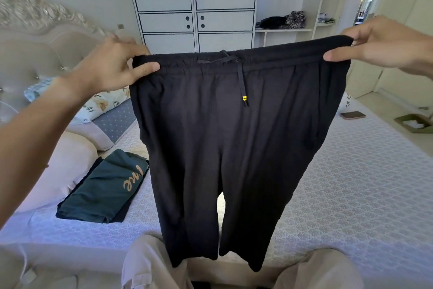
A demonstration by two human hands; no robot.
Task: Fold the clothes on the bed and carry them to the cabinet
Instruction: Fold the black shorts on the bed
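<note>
I hold a pair of black drawstring trousers (234,143) up in the air over the bed (351,183), the legs hanging down in front of my knees. My left hand (117,66) pinches the left end of the waistband. My right hand (379,42) pinches the right end, so the waistband is stretched flat between them. A folded dark green garment with gold lettering (105,185) lies on the bed at the left, on top of another dark folded piece. The white cabinet (194,7) stands against the far wall, its doors closed.
Pillows (110,115) and a padded headboard (35,54) are at the left. A phone (353,115) lies on the bed's far right edge, a tissue box (414,123) beyond it. Open shelves (283,22) beside the cabinet hold dark clothes and bags.
</note>
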